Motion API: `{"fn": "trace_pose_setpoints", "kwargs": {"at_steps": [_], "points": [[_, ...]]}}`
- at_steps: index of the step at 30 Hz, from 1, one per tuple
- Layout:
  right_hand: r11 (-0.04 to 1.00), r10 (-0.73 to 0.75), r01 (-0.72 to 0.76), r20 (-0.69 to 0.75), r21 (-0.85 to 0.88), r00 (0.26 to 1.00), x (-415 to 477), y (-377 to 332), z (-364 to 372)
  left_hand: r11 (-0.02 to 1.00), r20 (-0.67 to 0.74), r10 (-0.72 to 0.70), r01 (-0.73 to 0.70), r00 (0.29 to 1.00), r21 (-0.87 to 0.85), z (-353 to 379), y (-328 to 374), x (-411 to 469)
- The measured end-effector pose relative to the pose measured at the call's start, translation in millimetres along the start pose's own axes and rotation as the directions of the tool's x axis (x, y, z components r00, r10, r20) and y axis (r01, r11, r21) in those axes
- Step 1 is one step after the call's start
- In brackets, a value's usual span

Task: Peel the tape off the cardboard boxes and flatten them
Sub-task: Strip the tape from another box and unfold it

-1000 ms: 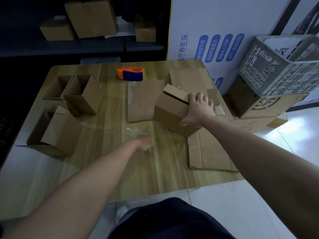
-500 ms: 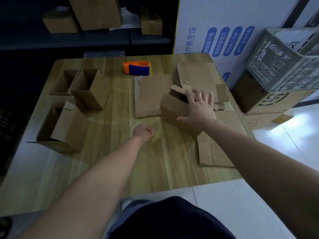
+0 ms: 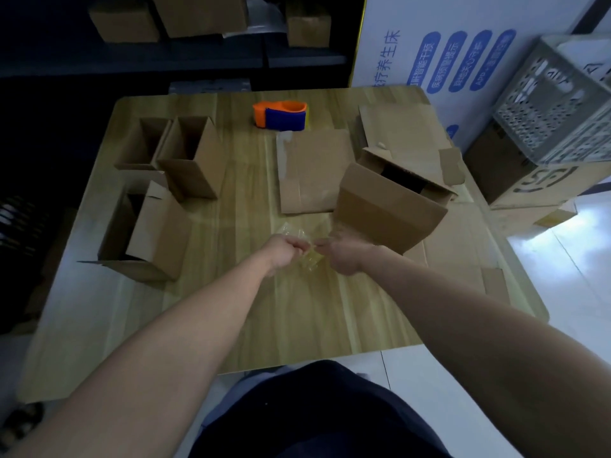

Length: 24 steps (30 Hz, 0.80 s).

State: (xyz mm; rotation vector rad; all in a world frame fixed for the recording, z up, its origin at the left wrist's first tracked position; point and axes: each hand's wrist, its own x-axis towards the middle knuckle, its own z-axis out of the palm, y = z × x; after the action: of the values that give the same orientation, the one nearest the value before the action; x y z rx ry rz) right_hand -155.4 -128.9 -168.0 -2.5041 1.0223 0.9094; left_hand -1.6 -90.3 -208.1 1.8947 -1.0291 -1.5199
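Wood table, both hands meet mid-table on a wad of peeled clear tape.

L hand and R hand are fists w/ fingers curled, knuckles nearly touching, both pinching the tape between them. Prob balling it up so the sticky stuff comes off the fingers and stays in one place. Current box sits tilted just far-right of the R hand, top flaps open, not held and not yet flat; looks parked close so it's next to be collapsed. Flat sheet lies just left of it, more flat cardboard under and behind it on the right. 3 unflattened boxes wait on the left: two far, one nearer. Tape dispenser at far centre, out of the way.
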Motion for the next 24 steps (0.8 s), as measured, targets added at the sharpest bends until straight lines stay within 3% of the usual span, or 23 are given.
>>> {"fn": "trace_pose_setpoints", "kwargs": {"at_steps": [4, 6, 8, 11, 15, 18, 21, 23, 24], "points": [[0.997, 0.066, -0.063, 0.104, -0.033, 0.992, 18.6, 2.3, 2.3, 0.985, 0.085, -0.082, 0.094, 0.993, -0.143, -2.5, -0.4, -4.4], [0.995, 0.104, -0.101, 0.161, -0.023, 0.982, 24.5, 3.1, 9.8, 0.932, 0.093, -0.098, 0.124, 0.991, -0.340, -7.8, 2.1, -5.8], [0.987, 0.156, -0.159, 0.178, 0.004, 0.972, 26.3, 1.6, 20.4, 0.835, 0.063, -0.115, 0.131, 0.991, -0.535, -19.9, 5.0, -7.0], [0.975, 0.193, -0.210, 0.185, 0.077, 0.964, 23.0, -0.5, 23.0, 0.783, -0.027, -0.183, 0.129, 0.983, -0.609, -31.5, 1.9, -6.8], [0.947, 0.224, -0.255, 0.166, 0.196, 0.960, 20.6, -6.0, 23.3, 0.859, -0.160, -0.201, 0.096, 0.966, -0.503, -22.3, 0.8, -4.6], [0.879, 0.270, -0.273, 0.065, 0.392, 0.961, 17.8, -12.7, 19.1, 0.960, -0.112, -0.115, 0.082, 0.987, -0.266, -25.6, 0.6, 0.0], [0.804, 0.385, -0.237, -0.173, 0.546, 0.907, 16.4, -13.0, 15.4, 0.997, -0.083, -0.079, 0.077, 0.993, -0.024, -30.4, -1.0, -0.8], [0.747, 0.417, -0.175, -0.248, 0.641, 0.875, 17.4, -12.2, 17.1, 0.997, -0.047, -0.053, 0.056, 0.997, 0.054, -26.8, -1.3, -4.1], [0.759, 0.370, -0.143, -0.241, 0.635, 0.897, 19.5, -11.6, 16.4, 0.997, -0.022, -0.045, 0.046, 0.999, 0.055, -23.8, -0.6, -6.4]]}}
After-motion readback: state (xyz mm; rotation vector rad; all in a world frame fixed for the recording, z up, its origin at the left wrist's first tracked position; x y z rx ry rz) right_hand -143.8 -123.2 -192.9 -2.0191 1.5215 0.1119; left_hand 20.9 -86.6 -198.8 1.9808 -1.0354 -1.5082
